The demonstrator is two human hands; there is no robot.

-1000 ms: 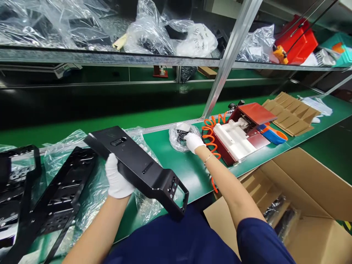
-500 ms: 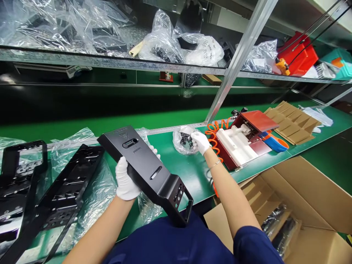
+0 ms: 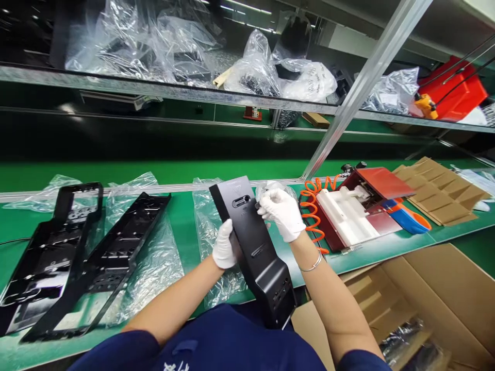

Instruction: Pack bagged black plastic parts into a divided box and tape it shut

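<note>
My left hand, in a white glove, grips the left edge of a long black panel with slots and a bent lower end. The panel is tilted upright in front of my body. My right hand, also gloved, is closed in a pinch beside the panel's upper right edge. A small dark piece shows at its fingertips, too small to name. Behind that hand lies a clear plastic bag, partly hidden. Two similar black panels lie inner side up on plastic wrap at the left.
To the right stands a red and white fixture with a coiled orange hose. Beyond it are blue-orange tape rolls and cardboard dividers. An open carton sits below the bench edge. A metal post supports the bag-filled shelf.
My right hand has moved from the bag of small parts to the panel, with a small dark piece at its fingertips. The panel has turned more upright. The camera view has shifted left.
</note>
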